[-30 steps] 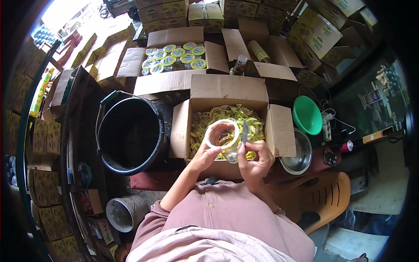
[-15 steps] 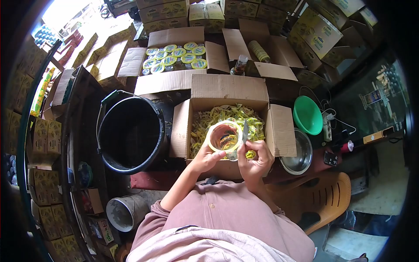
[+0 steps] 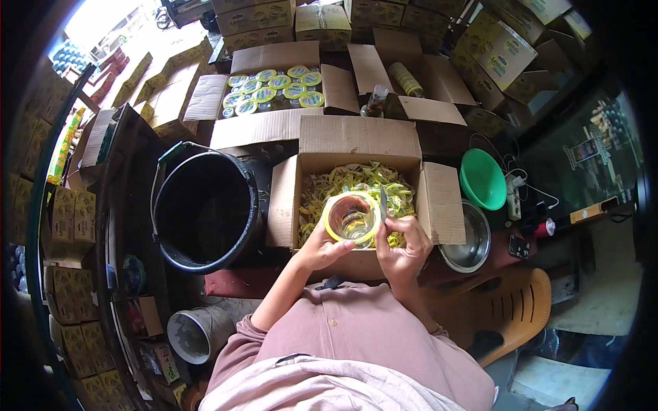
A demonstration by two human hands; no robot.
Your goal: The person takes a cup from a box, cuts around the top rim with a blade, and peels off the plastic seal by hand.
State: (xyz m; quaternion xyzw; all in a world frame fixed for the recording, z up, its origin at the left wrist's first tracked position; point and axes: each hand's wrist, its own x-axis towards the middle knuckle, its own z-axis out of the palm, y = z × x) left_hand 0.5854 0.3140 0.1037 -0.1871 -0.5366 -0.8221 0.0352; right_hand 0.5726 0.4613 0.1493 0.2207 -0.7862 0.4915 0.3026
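A clear round container (image 3: 358, 218) with a yellow rim is tilted with its open mouth toward me. My left hand (image 3: 325, 245) is wrapped round its left side. Pinched in my right hand (image 3: 404, 248) is a knife (image 3: 382, 205), its blade pointing up close to the container's right edge. Both hands are over the near side of an open cardboard box (image 3: 360, 137) that holds a heap of yellow-green strips (image 3: 322, 185).
Left stands a black bucket (image 3: 161, 226). On the right are a green bowl (image 3: 483, 179), a steel bowl (image 3: 476, 243) and an orange chair (image 3: 531, 301). Behind, one open box (image 3: 260, 58) holds lidded containers (image 3: 279, 82); another holds stacked lids (image 3: 406, 80). A grey bin (image 3: 188, 335) stands lower left.
The container has turned in my left hand, and its rim now looks yellow rather than pale. The knife has shifted slightly left and its blade looks narrower.
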